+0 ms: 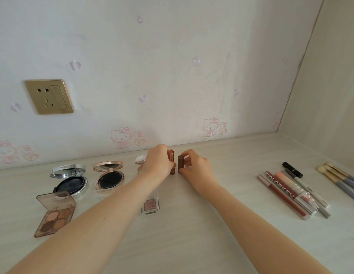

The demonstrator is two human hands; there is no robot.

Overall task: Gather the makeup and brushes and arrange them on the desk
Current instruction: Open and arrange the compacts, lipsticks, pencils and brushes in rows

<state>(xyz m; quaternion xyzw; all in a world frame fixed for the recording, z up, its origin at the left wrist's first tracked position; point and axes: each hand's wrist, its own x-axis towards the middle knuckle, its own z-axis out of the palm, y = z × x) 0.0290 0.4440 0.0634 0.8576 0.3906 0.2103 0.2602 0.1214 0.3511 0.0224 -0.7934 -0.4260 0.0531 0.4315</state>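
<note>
Bare forearms (pixel 97 224) stretched across pale desk (pixel 192 244). Left hand (pixel 158 161) curled round upright pink lipstick (pixel 171 155); right hand (pixel 196 167) pinching upright brown lipstick (pixel 181 164) just beside it, near the wall. Below left wrist, glitter eyeshadow pot (pixel 150 205). Leftward, open rose-gold compact (pixel 109 176), open silver compact (pixel 70 179), open eyeshadow palette (pixel 55 214). Rightward, well apart, lip pencils (pixel 290 192), then brushes (pixel 342 180).

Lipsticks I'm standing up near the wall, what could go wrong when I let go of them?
The pink lipstick and brown lipstick stand upright, narrow and close together; releasing one carelessly could topple both. Your left forearm crosses right by the glitter eyeshadow pot; pulling back low might knock it across the desk.
</note>
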